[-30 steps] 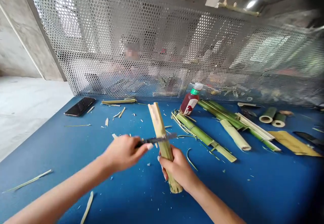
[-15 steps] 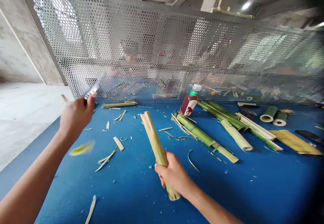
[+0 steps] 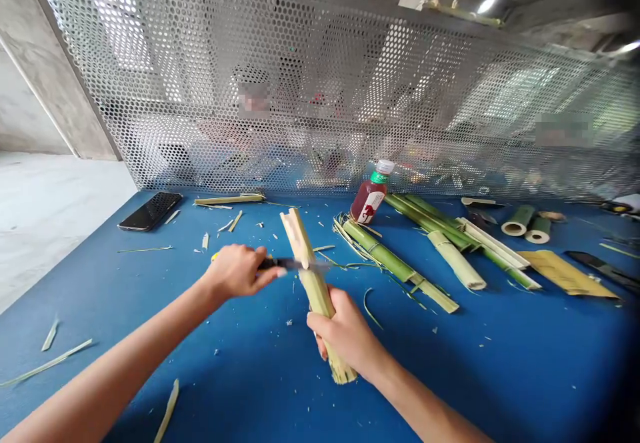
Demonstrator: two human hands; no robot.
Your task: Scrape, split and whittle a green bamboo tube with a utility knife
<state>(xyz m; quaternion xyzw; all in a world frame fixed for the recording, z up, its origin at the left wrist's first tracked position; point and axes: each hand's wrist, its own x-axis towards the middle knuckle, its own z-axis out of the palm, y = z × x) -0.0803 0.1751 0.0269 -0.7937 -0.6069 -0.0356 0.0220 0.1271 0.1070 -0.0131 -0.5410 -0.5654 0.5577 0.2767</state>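
My right hand (image 3: 346,336) is wrapped round the lower part of a pale split bamboo piece (image 3: 306,259), which stands tilted with its foot on the blue table (image 3: 500,376). My left hand (image 3: 239,271) is closed on the handle of a dark knife (image 3: 293,264). The blade lies across the bamboo, a little above my right hand. Thin bamboo shavings lie scattered about both hands.
A black phone (image 3: 149,211) lies at the back left. A red drink bottle (image 3: 371,196) stands by a heap of green bamboo stalks (image 3: 430,243). Two short bamboo rings (image 3: 527,223) and a yellow sheet (image 3: 563,273) sit at the right. A perforated metal screen (image 3: 320,96) closes the far edge.
My left hand swung out to the far left with the knife as a shaving flew off, then came back. The blade now rests across the bamboo again.
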